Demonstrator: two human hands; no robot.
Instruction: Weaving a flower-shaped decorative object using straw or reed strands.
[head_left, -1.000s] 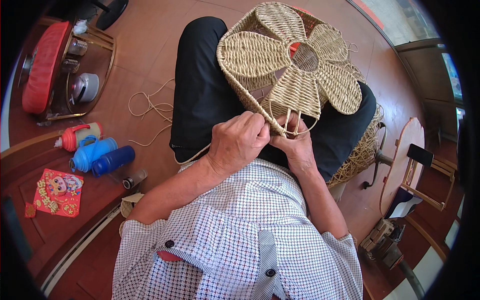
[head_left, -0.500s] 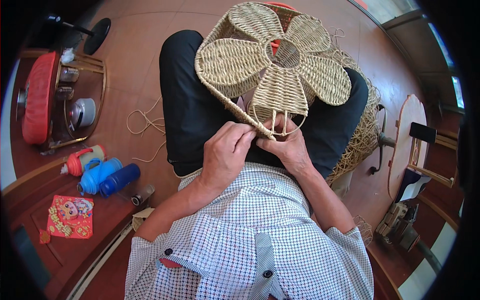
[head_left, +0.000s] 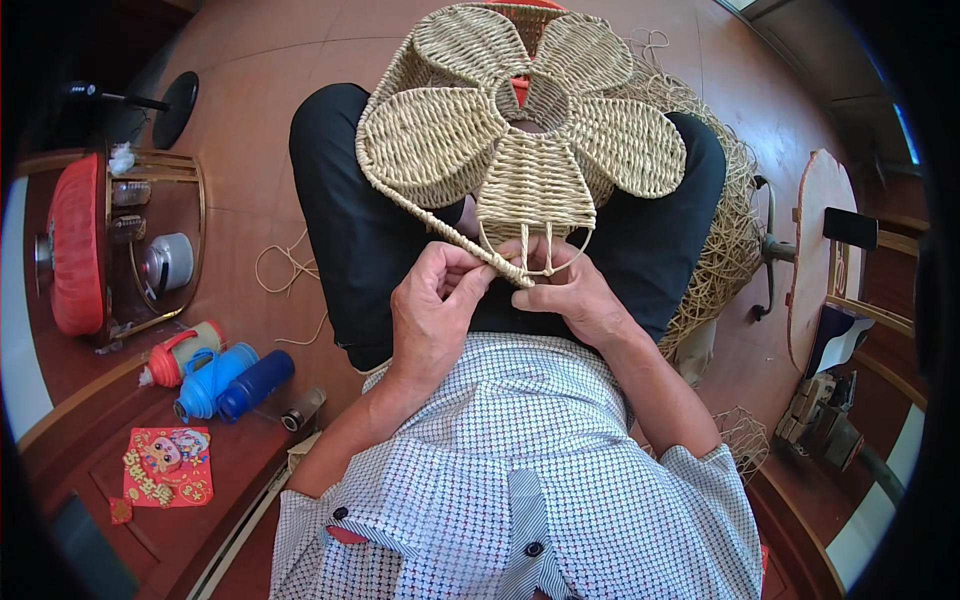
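A flower-shaped woven basket [head_left: 440, 132] of straw-coloured cord rests on my lap, its petals set around an open centre ring. The petal closest to me [head_left: 537, 190] is woven over its upper part; below that, bare wire and two upright cords show. A cord-wrapped rim [head_left: 440, 225] runs down along the left side and ends between my hands. With thumb and fingers my left hand [head_left: 435, 305] pinches the rim near that end. My right hand [head_left: 582, 298] is closed around the petal's bare tip and the rim's end, its fingertips partly hidden behind them.
Loose cord [head_left: 725, 235] lies in a big heap beside my right leg. To the left are a blue flask [head_left: 255, 385], a light-blue jug [head_left: 215, 380], a red-topped jug [head_left: 182, 352] and a red stool [head_left: 77, 245]. A wooden board [head_left: 810, 260] stands at right.
The view has shifted slightly, so the basket appears further left. My left thumb and fingers have spread somewhat along the rim; the right hand keeps its hold.
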